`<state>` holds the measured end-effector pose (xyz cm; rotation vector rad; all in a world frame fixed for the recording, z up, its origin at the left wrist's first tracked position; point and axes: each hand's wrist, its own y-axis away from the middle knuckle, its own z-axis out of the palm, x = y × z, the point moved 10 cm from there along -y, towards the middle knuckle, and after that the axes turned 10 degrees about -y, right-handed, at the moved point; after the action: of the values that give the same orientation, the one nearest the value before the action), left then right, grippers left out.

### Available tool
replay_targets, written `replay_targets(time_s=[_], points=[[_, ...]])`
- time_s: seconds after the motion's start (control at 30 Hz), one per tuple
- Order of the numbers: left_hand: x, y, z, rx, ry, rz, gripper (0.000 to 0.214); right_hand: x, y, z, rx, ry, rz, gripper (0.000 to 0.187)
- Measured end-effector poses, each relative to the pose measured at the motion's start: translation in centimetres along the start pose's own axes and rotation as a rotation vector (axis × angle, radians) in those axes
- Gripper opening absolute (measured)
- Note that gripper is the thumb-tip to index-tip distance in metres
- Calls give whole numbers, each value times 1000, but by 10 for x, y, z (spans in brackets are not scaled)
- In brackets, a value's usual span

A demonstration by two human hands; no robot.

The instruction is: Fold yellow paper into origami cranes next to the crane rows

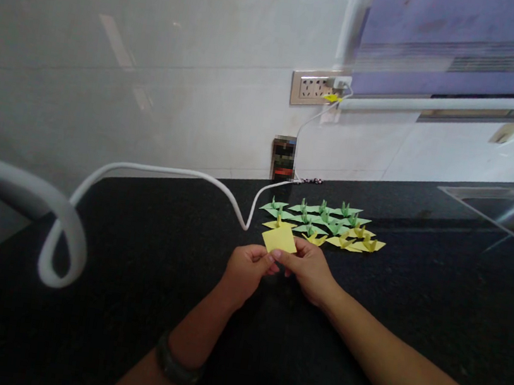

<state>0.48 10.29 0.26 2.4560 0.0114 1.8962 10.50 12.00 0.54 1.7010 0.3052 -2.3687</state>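
Currently the yellow paper square sits at frame centre, held up just above the black tabletop, pinched at its lower edge by both hands. It looks flat or folded only once or twice, with no crane shape showing, so this piece reads as early in its folding; how many creases it carries is too small to tell. Left hand is clenched on the lower left corner, thumb and fingers closed on the paper. Right hand grips the lower right edge the same way, fingertips pressed to the sheet.

Just behind the paper, toward centre right, lie the finished paper cranes in rows on the tabletop: green ones at the back, yellow ones at the front right. Roughly a dozen or more are done; no spare flat sheets show, so what is left cannot be told.

Farther out, a white cable runs from the wall socket at upper centre down across the tabletop and loops at the left edge. A sink sits at far right.
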Motion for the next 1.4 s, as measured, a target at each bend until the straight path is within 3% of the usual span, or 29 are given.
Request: replay_targets(time_s=[0.17,0.4,0.47,0.6,0.7,0.87,1.07,1.2,1.3,1.4], points=[[3,1,-3,58,-28,57,24,1,0,-3,54,-20,-38,23],[2,0,-17,153,34,34,24,-20,-6,-42,274,-86,-161,26],[3,0,-12,99,29,17,24,-20,-6,-37,228,-111,-141,25],[6,4,11,-102,-53,34,22,-2,-3,-5,-13,-98,58,31],[5,5,16,-158,-94,38,24,2,-5,-12,37,-130,88,27],[-1,4,13,-133,-46,-17,25,-7,-11,-34,170,-157,24,31],[0,2,8,-80,-31,-1,28,-8,-7,-14,22,5,8,30],[7,2,-9,63,-30,53,29,-6,-3,-5,-48,100,8,30],[12,3,-19,149,-74,83,29,-3,-2,-3,-77,141,27,29],[12,3,-20,152,-43,77,30,-6,-2,-3,-78,130,-2,25]])
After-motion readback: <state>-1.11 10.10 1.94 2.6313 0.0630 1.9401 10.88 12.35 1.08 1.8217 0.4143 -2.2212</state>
